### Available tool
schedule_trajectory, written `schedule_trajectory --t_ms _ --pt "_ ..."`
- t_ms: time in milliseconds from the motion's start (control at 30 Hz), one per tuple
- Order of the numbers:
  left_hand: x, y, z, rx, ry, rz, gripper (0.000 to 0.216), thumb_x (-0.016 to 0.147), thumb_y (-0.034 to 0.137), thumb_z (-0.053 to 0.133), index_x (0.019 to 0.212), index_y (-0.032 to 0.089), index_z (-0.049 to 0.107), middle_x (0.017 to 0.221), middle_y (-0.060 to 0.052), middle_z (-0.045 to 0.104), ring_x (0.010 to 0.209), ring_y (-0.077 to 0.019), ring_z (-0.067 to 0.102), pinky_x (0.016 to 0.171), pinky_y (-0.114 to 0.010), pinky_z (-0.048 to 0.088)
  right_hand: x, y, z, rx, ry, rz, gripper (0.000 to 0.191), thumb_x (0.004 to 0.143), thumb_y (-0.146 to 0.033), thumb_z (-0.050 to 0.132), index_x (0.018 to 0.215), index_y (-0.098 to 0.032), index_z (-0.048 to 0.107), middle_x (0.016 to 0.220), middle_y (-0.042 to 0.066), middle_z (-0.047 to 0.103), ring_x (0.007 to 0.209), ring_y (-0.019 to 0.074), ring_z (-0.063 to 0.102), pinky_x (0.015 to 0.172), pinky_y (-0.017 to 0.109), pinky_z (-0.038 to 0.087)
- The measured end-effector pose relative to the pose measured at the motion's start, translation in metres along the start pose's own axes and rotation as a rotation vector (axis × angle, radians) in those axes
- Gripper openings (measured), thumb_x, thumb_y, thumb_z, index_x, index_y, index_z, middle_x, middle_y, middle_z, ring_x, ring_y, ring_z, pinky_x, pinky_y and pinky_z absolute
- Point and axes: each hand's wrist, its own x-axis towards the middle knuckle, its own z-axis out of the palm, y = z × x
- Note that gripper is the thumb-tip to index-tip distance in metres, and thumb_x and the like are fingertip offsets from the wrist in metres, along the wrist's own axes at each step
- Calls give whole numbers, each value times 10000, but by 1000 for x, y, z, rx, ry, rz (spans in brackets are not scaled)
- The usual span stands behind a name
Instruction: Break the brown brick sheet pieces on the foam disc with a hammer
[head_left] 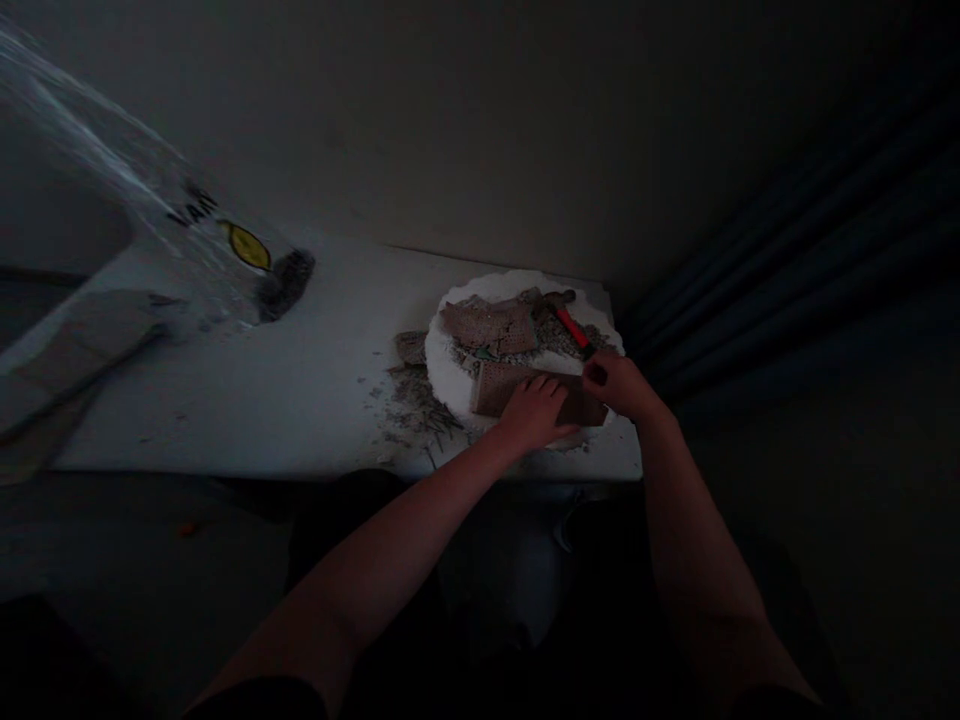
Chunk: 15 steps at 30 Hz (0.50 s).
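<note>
My right hand (619, 386) is closed around the lower end of a hammer (573, 328) with a red and black handle. Its head is up and to the left, over the rubble. My left hand (535, 408) lies spread on a brownish slab dotted with small holes (491, 388), the thumb apart near its front edge. Beyond that slab is a second dotted piece (491, 328), cracked across, amid grey crumbs. Both rest on a white, ragged-edged round slab (444, 372). The dim light hides finer detail.
A white table (300, 400) carries everything, with dark debris (421, 402) left of the round slab. Clear plastic with a yellow printed mark (249, 246) hangs at the left, near a dark clump (286, 284). A wall stands behind; dark folded cloth (795, 250) hangs at the right.
</note>
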Motion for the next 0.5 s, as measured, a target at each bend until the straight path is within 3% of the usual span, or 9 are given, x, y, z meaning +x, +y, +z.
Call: schedule_trajectory --t_ms 100,233,400,500 --pt "-2 -2 -10 -30 92 -47 387 935 437 587 1212 169 617 1212 -115 655 1174 -271 564 972 -404 455 -8 -6 8 123 -37 -17 48 755 -211 607 785 -192 640 741 33 655 690 180 584 661 303 441" --pt "-8 -5 -19 -166 86 4 195 973 267 507 1024 183 676 1031 -68 701 1024 -211 629 924 -359 464 -19 -17 10 300 -79 -57 125 808 -315 625 782 -193 633 744 32 665 686 171 589 656 299 471" --pt "-18 -5 -12 -462 79 -70 208 940 331 571 963 164 693 883 -38 698 832 -165 627 763 -288 465 -32 -30 15 573 -252 0 280 836 -481 663 804 -205 622 700 26 656 669 182 623 621 312 508" --pt "-28 -7 -12 -562 71 -85 226 936 324 559 900 147 696 797 -17 673 759 -140 597 716 -264 439 -39 -37 19 659 -282 2 321 834 -516 667 902 -205 618 764 31 664 690 180 644 637 320 539"
